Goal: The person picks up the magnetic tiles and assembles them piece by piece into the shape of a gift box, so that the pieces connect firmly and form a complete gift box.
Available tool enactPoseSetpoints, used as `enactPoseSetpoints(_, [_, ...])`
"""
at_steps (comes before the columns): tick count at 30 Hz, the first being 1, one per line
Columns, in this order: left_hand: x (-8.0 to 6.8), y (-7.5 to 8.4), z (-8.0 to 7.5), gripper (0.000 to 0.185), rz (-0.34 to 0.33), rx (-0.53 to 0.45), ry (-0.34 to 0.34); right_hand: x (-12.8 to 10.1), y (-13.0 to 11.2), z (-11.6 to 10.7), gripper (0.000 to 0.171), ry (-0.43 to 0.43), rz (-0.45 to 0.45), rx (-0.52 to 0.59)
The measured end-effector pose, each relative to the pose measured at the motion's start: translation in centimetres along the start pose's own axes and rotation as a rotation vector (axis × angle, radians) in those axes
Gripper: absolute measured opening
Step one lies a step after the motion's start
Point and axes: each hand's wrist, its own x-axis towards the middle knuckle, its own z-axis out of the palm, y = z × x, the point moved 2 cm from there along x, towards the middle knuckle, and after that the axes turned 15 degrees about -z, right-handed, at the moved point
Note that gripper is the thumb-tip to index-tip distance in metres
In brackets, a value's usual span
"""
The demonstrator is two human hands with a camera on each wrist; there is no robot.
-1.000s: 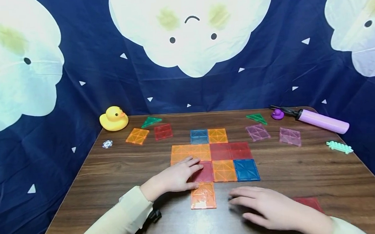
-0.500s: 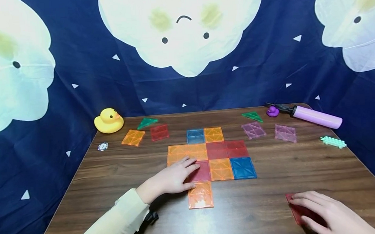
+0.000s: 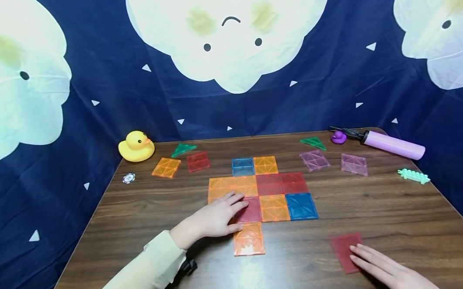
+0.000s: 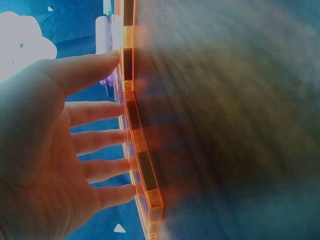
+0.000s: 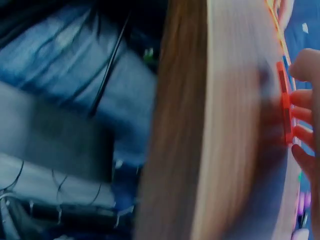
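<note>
My left hand (image 3: 217, 217) rests with fingers spread on a flat layout of translucent magnetic tiles in the head view. Under its fingers are a red tile (image 3: 252, 211), an orange pair (image 3: 222, 185) and an orange tile (image 3: 249, 244) nearest me. The left wrist view shows its straight fingertips on the orange tile edges (image 4: 142, 155). My right hand (image 3: 393, 273) lies at the lower right, extended fingertips on the right side of a loose red square tile (image 3: 342, 250). That tile sits flat on the table, apart from the layout; its edge (image 5: 285, 105) shows in the right wrist view.
The layout also has a blue tile (image 3: 302, 206) at its right end. Around it lie purple tiles (image 3: 354, 164), a green triangle (image 3: 313, 143), an orange tile (image 3: 167, 167), a yellow duck (image 3: 136, 147), a poker chip (image 3: 129, 178), and a purple pump (image 3: 392, 144). A cloud-patterned cloth hangs behind.
My right hand has moved from beside the layout to the loose red tile at the right, and that tile has slid leftward. My left hand stays on the layout.
</note>
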Motion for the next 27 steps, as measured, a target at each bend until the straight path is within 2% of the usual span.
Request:
enactPoseSetpoints(6, [0.1, 0.1, 0.0, 0.067, 0.0, 0.003, -0.008, 4.8, -1.6, 1.1, 0.069, -0.129, -0.001, 0.103])
enactPoseSetpoints(9, [0.2, 0.2, 0.0, 0.067, -0.001, 0.0, -0.011, 7.5, -2.6, 1.5, 0.064, -0.157, -0.02, 0.127])
enactPoseSetpoints(11, [0.2, 0.3, -0.1, 0.067, -0.003, 0.002, -0.013, 9.1, -3.2, 1.7, 0.064, -0.144, -0.047, 0.124])
enactPoseSetpoints(14, [0.2, 0.4, -0.1, 0.067, -0.009, 0.007, -0.017, 11.1, -3.9, 2.0, 0.065, -0.081, -0.11, 0.062])
enactPoseSetpoints(19, [0.2, 0.4, -0.1, 0.066, -0.007, 0.01, -0.013, 13.4, -4.2, 2.3, 0.065, -0.004, -0.178, -0.018])
enactPoseSetpoints(27, [0.0, 0.5, -0.3, 0.065, -0.005, 0.013, 0.002, 15.3, -4.1, 2.5, 0.065, -0.027, -0.184, -0.003])
